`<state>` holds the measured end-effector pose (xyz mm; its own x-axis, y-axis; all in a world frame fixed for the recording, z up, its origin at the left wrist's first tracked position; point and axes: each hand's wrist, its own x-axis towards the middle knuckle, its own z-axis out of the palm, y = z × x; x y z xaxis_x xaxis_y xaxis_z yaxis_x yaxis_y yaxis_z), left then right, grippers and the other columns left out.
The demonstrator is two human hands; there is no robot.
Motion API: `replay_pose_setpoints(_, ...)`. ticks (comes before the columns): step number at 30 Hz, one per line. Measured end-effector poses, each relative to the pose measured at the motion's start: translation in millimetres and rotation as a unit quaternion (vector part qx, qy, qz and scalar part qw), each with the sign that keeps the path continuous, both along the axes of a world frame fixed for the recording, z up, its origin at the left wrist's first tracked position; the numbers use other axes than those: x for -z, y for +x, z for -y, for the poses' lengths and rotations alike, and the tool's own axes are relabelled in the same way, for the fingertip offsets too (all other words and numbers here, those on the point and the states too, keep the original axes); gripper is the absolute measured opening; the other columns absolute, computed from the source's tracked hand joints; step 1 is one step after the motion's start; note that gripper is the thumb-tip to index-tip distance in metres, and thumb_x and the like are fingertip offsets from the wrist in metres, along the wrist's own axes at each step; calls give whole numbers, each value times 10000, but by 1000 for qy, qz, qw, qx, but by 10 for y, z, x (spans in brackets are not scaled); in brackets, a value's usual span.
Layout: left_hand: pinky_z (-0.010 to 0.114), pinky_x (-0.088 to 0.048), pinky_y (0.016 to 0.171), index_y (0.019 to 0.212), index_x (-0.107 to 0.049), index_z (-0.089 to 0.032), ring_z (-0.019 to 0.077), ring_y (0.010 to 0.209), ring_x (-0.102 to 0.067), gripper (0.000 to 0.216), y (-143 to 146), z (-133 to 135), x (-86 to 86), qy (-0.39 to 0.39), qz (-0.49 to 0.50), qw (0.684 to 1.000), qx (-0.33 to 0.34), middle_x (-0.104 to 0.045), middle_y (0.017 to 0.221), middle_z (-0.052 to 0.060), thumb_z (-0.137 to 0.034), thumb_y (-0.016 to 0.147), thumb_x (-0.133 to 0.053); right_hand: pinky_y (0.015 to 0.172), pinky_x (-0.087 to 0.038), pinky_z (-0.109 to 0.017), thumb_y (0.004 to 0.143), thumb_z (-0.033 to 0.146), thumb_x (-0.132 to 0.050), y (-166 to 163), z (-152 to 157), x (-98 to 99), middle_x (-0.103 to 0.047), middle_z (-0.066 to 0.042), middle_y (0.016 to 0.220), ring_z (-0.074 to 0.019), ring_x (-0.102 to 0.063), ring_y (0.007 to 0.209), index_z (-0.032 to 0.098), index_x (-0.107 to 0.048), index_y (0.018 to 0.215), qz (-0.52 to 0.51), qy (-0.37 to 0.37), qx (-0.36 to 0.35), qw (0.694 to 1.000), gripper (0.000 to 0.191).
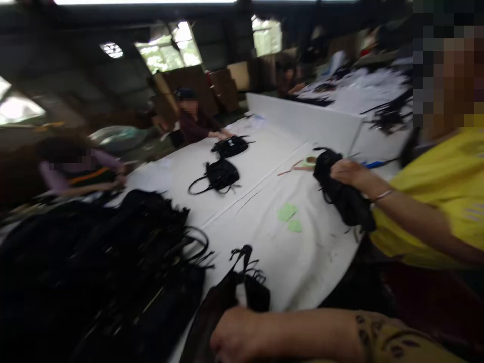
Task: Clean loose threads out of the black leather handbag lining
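A black bag (212,317) is at the bottom centre of the frame, at the near edge of the white table (264,262), with its thin straps (257,272) sticking up at the top and a small white patch (241,295) showing at its opening. The right hand (236,333) reaches in from the lower right, its fingers curled closed on the bag; blur hides the fingertips. The left hand is out of the frame, so I cannot tell its state.

Just left of the bag, a large dark heap (102,272) of similar goods fills the lower left. Right of centre lie two green scraps (291,217), and above them a tape roll (310,160). Near the frame's centre sit a handbag (223,174) and, just above it, another black bag (230,146), which a co-worker in dark clothes (192,123) touches. At the right, a co-worker in yellow (434,186) grips a dark bag (344,194). A white board (302,118) stands along the table's upper side, and a person in lilac (75,171) is at the left.
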<state>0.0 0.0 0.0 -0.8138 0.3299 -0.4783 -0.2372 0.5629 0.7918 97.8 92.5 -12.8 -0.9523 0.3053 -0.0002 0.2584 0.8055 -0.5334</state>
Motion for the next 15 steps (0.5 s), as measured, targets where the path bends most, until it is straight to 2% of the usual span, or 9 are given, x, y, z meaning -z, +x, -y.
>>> replay_pose_setpoints(2,371,-528,811,926,-639,-301,240,1004,-618,395,-255,798,91,26,12,999,-43,-676,1071,34,-496,600,-750,534,-410,-231,807,264,-567,-294,494,-1,-687,-32,765,-139,-594,647,185,-694,845,16,-61,-50,997,155)
replay_pose_setpoints(3,359,-525,831,926,-640,-289,254,1013,-618,478,-300,1069,113,67,34,996,-39,-682,1047,33,-470,513,-798,532,-389,-234,780,235,-566,-353,623,-21,-690,-32,749,-151,-601,659,193,-706,837,31,-90,-57,994,156)
replay_pose_setpoints(5,325,-505,878,946,-643,-254,266,1039,-607,588,-330,1369,155,159,93,983,1,-677,1036,50,-393,412,-845,573,-379,-241,754,204,-557,-383,692,-53,-695,-40,787,-168,-613,727,208,-716,849,61,-135,-49,988,185)
replay_pose_setpoints(7,302,-471,929,995,-635,-221,259,1083,-580,609,-343,1450,193,223,141,964,37,-658,1072,77,-332,435,-848,622,-381,-247,759,201,-547,-375,642,-66,-687,-53,831,-178,-610,780,212,-717,848,72,-151,-47,985,192)
replay_pose_setpoints(9,286,-459,936,1015,-626,-215,235,1082,-577,577,-353,1435,215,234,165,957,44,-653,1079,81,-290,484,-838,628,-374,-254,765,195,-534,-371,600,-71,-675,-64,839,-184,-606,774,208,-714,849,81,-143,-55,985,199)
replay_pose_setpoints(12,266,-482,871,990,-625,-217,191,972,-615,507,-351,1394,226,212,184,959,42,-679,984,56,-276,530,-830,600,-357,-257,762,159,-504,-389,617,-92,-664,-72,860,-183,-601,744,208,-706,874,91,-115,-73,986,235)
replay_pose_setpoints(15,230,-502,753,820,-658,-191,142,792,-627,372,-336,1379,238,176,151,973,19,-689,903,28,-336,527,-833,588,-347,-256,768,148,-498,-417,660,-131,-667,-63,885,-185,-607,759,220,-696,907,94,-106,-97,985,252)
